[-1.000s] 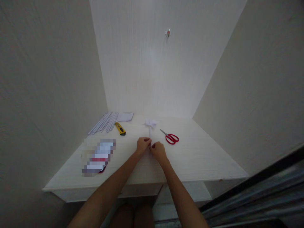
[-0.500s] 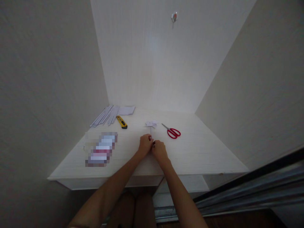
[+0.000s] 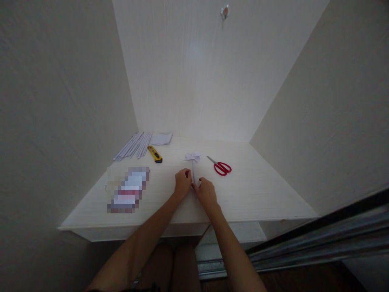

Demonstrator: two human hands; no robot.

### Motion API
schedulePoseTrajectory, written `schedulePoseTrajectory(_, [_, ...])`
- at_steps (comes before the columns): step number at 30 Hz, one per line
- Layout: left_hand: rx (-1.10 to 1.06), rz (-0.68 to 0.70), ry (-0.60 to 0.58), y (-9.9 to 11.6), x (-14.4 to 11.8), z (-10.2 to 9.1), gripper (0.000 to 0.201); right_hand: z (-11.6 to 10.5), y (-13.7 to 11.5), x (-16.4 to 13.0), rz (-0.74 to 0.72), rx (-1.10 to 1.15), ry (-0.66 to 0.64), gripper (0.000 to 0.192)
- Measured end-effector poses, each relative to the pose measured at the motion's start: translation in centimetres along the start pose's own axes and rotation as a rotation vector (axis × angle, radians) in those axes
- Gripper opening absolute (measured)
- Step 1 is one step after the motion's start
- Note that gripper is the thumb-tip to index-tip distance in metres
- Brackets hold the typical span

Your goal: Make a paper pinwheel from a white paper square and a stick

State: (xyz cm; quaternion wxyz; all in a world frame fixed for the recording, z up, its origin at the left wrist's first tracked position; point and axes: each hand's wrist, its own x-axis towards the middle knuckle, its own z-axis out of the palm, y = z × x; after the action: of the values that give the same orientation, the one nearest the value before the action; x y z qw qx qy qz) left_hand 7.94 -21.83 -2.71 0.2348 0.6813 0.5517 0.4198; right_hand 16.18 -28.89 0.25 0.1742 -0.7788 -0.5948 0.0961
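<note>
A white paper pinwheel (image 3: 193, 156) lies at the middle of the table, its folded blades at the far end. Its thin paper stick (image 3: 193, 170) runs back toward me, between my hands. My left hand (image 3: 183, 181) is curled, its fingertips closed at the stick's left side near the lower part; the exact grip is partly hidden. My right hand (image 3: 207, 192) rests on the right, thumb touching the stick's lower end and its forefinger held apart from the thumb. Right of the pinwheel lie red-handled scissors (image 3: 221, 167).
Several rolled paper sticks (image 3: 133, 146) lie at the back left beside folded white paper (image 3: 161, 139). A yellow utility knife (image 3: 155, 154) is in front of them. A blurred-out flat object (image 3: 130, 190) lies at left. Panels enclose the white table (image 3: 258, 194) on three sides.
My hands have moved a little apart, showing more of the stick between them. My right forefinger and thumb have opened. The view has tilted slightly.
</note>
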Motion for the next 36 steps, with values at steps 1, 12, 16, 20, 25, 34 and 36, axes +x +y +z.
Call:
schedulePoseTrajectory(1, [0.005, -0.004, 0.006, 0.0, 0.0, -0.1, 0.021, -0.1, -0.1, 0.0, 0.007, -0.008, 0.001, 0.036])
schedulePoseTrajectory(12, [-0.05, -0.002, -0.012, 0.2, 0.0, 0.0, 0.019, -0.3, -1.1, 0.8, 0.019, -0.21, 0.019, 0.034])
schedulePoseTrajectory(16, [-0.071, -0.002, 0.006, 0.2, 0.0, 0.2, 0.021, -0.4, -0.8, 1.1, -0.01, -0.234, 0.009, 0.03])
schedulePoseTrajectory(20, [-0.063, -0.02, 0.001, 0.1, 0.1, 0.2, 0.021, -0.5, -0.5, 1.3, -0.023, -0.235, -0.004, 0.026])
schedulePoseTrajectory(25, [-0.048, -0.027, -0.005, 0.2, 1.0, 0.7, 0.021, -1.2, 0.2, 2.0, 0.012, -0.243, 0.027, 0.027])
schedulePoseTrajectory(34, [0.016, 0.101, -0.091, 0.3, 2.0, 1.8, 0.022, -7.5, 8.8, 8.0, 0.145, -0.333, 0.191, 0.031])
schedulePoseTrajectory(36, [0.018, 0.122, -0.1, 0.4, 1.9, 1.8, 0.022, -8.9, 12.3, 10.3, 0.179, -0.38, 0.199, 0.031])
